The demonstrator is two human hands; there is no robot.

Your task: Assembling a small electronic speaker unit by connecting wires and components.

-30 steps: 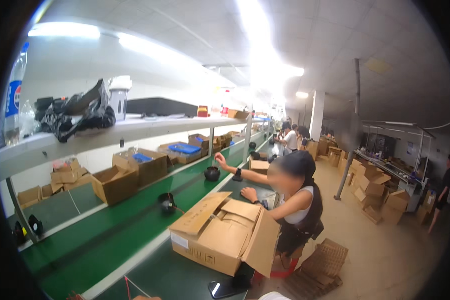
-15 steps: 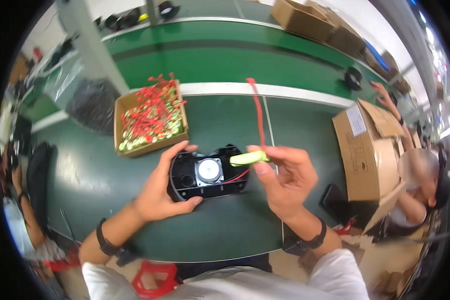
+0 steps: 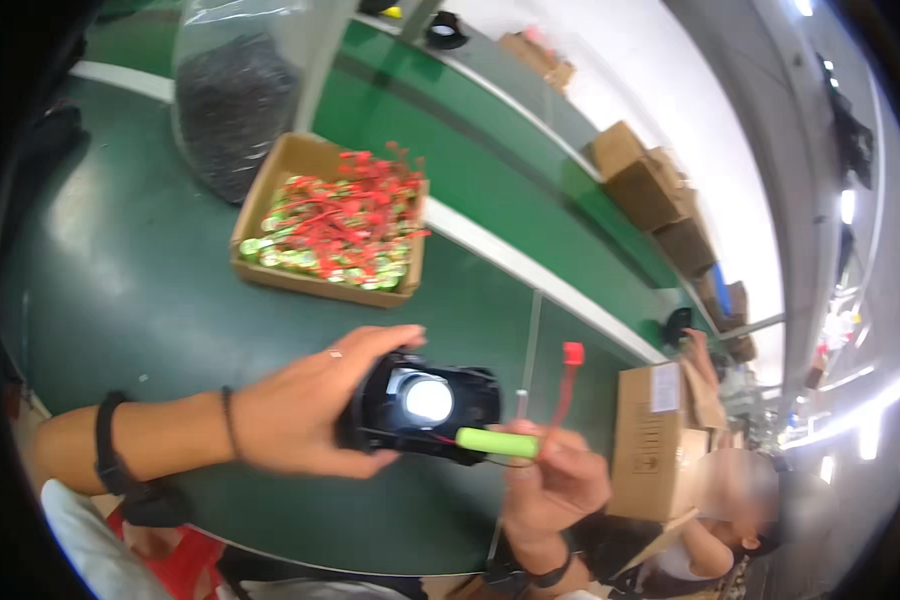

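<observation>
The green cylindrical battery (image 3: 496,443) has shifted from over the interior of the black housing (image 3: 477,398) to its near right corner, leaving it outside. The right hand (image 3: 558,482) pinches its outer end; the left hand (image 3: 300,415), forearm slanting in from the left, clasps the housing's left end above the counter (image 3: 170,330).

Free lane: flat dark-green tabletop (image 3: 140,300) between left hand (image 3: 300,415) and open brown cardboard box (image 3: 315,154) | far obstacle: that box | right obstacle: brown cardboard carton (image 3: 637,410)
</observation>
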